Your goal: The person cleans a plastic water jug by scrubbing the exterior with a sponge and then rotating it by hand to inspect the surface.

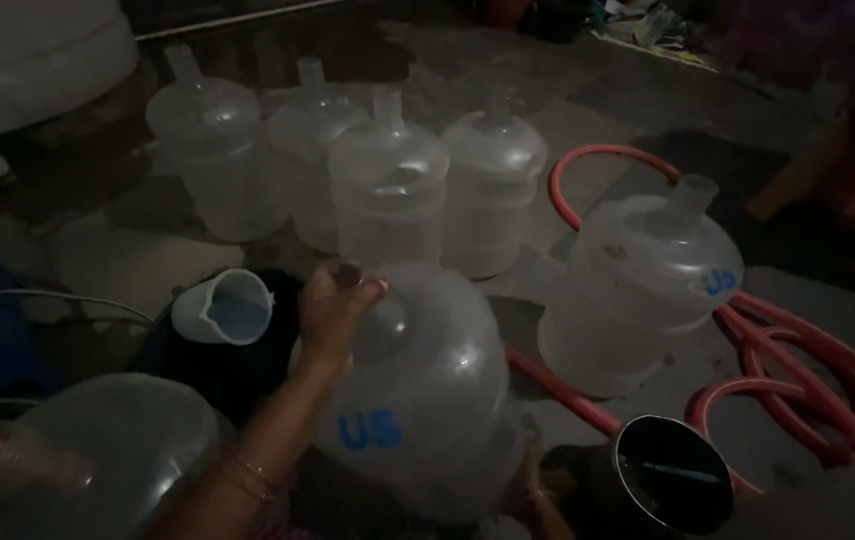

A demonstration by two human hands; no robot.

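Bottle: large translucent plastic water bottle with blue lettering (427,400) stands on the dark floor (127,250), nearest the camera.
Left hand (332,310): fingers curled over the bottle's neck, gripping it.
Right hand: cannot tell; barely visible below the bottle.
Nearby: clear measuring jug (224,307), red hose (797,370), steel pot (672,480).

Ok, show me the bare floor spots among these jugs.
Bare floor lies left of the back jugs, above the measuring cup. More lies beyond the red hose. It is crowded around the near jug under the left hand.
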